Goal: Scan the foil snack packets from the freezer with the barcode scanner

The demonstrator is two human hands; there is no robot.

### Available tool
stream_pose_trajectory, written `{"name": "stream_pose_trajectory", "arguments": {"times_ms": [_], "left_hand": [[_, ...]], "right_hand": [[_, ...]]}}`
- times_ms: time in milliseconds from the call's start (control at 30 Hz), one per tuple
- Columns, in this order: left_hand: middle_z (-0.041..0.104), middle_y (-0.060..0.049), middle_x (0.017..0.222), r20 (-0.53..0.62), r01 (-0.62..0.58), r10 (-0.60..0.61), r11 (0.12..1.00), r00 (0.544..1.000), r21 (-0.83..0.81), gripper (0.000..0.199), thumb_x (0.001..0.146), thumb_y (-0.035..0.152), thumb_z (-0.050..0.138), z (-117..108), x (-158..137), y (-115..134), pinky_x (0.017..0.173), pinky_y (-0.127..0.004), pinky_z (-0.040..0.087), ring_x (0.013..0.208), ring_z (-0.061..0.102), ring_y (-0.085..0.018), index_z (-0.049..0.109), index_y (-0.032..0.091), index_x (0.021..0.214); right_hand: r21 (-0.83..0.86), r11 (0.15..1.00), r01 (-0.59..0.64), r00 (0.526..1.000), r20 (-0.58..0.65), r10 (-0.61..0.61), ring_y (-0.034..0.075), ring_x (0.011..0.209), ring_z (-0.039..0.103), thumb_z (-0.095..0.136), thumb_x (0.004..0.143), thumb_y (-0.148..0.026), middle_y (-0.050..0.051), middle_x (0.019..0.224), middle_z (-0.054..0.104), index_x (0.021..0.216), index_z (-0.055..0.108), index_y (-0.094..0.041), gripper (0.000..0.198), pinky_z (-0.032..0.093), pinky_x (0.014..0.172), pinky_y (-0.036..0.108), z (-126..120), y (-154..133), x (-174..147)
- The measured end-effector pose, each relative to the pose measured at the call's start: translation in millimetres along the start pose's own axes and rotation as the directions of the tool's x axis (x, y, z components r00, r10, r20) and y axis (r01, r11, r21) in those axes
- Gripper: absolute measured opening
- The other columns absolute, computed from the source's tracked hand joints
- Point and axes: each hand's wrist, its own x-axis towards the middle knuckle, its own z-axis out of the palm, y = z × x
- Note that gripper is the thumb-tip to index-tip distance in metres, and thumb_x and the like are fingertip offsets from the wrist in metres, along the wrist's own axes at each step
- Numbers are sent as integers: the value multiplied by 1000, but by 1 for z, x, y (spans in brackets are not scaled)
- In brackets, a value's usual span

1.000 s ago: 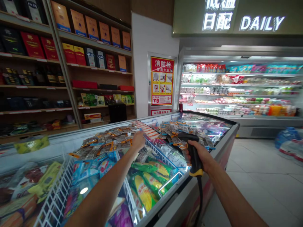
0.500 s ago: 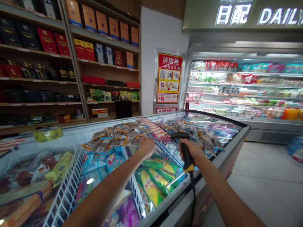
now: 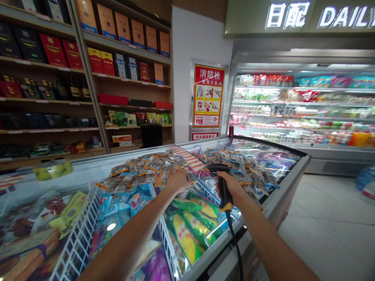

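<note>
My right hand (image 3: 232, 188) is wrapped round the grip of a black and yellow handheld barcode scanner (image 3: 225, 195). The scanner's head points left over the freezer, and its cable hangs down past the freezer's front edge. My left hand (image 3: 177, 180) reaches out with fingers apart, at the right end of a pile of small flat snack packets (image 3: 140, 169). Its fingertips are at the packets; part of the contact is hidden behind the hand. A second heap of similar packets (image 3: 243, 166) spreads on the glass to the right of the scanner.
The chest freezer (image 3: 293, 171) has white wire baskets (image 3: 164, 230) holding green and yellow corn-shaped packs (image 3: 187, 230) and blue bags (image 3: 123, 207). A tape roll (image 3: 52, 169) and a red can (image 3: 231, 130) stand at its back edge. Shelves of boxes rise behind.
My left hand has gone from closed to fingers spread, shifting slightly left over the packets. My right hand and the scanner have moved a little left.
</note>
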Motion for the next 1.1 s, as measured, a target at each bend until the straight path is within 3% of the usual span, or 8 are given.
{"name": "stream_pose_trajectory", "arguments": {"times_ms": [167, 300, 500, 633, 700, 800, 1000, 1100], "left_hand": [[56, -10, 113, 28, -117, 120, 990, 992, -80, 51, 66, 47, 54, 2, 5, 6, 94, -50, 20, 111, 40, -32, 51, 24, 112], [54, -8, 114, 53, -272, 283, 950, 958, -150, 56, 61, 33, 61, -5, 9, 20, 92, -38, 30, 110, 43, -27, 48, 24, 114], [49, -22, 113, 116, 37, -26, 995, 993, -94, 80, 54, 51, 63, -10, 8, 34, 80, -44, 38, 104, 46, -37, 41, 13, 121], [39, -18, 124, 90, 16, 7, 966, 996, -258, 93, 46, 36, 72, 2, 13, 32, 83, -36, 39, 105, 46, -31, 32, 17, 128], [37, -15, 125, 61, -2, 29, 919, 998, -394, 93, 46, 25, 72, 10, 19, 30, 85, -31, 39, 105, 48, -26, 31, 17, 128], [40, -11, 125, -27, 27, -50, 824, 998, -567, 84, 51, 12, 67, 18, 33, 23, 89, -28, 37, 107, 47, -21, 32, 17, 128], [55, -4, 115, -43, 37, -144, 511, 989, -859, 56, 63, 2, 50, 19, 61, 4, 90, -29, 39, 100, 53, -15, 45, 17, 117], [48, -4, 124, -124, -55, -100, 513, 987, -856, 65, 61, 3, 55, 16, 69, -1, 93, -32, 36, 107, 48, -17, 40, 18, 122]], "right_hand": [[25, 1000, 6, 1000, 3, -6, 10, 30, 44, 50, 70, -36, -4, 38, 48, 63, 48, -17, 20, 35, 28, 21, 5, -1, 6], [8, 996, 85, 996, -29, -84, 10, 29, 44, 52, 69, -35, -4, 39, 48, 64, 49, -17, 19, 35, 27, 21, 5, -10, 10], [100, 986, 135, 990, -48, -131, 10, 30, 44, 54, 67, -35, -4, 41, 50, 67, 50, -17, 19, 36, 27, 21, 1, -7, 12], [237, 969, 70, 997, 21, -77, 9, 31, 45, 53, 68, -37, -5, 43, 51, 70, 50, -17, 20, 36, 28, 20, -2, 8, 13], [276, 959, 68, 995, 55, -86, 9, 32, 46, 53, 68, -38, -5, 44, 52, 71, 50, -17, 21, 36, 28, 19, -4, 13, 12], [306, 950, 65, 990, 103, -101, 9, 32, 46, 55, 66, -40, -4, 45, 53, 74, 51, -17, 24, 37, 29, 20, -8, 16, 12], [264, 963, 50, 995, 71, -72, 9, 30, 45, 55, 66, -41, -4, 44, 53, 71, 51, -17, 25, 36, 28, 21, -8, 14, 9], [223, 974, 42, 996, 65, -58, 9, 30, 45, 54, 66, -41, -3, 42, 52, 68, 51, -16, 25, 36, 28, 20, -6, 10, 4]]}}
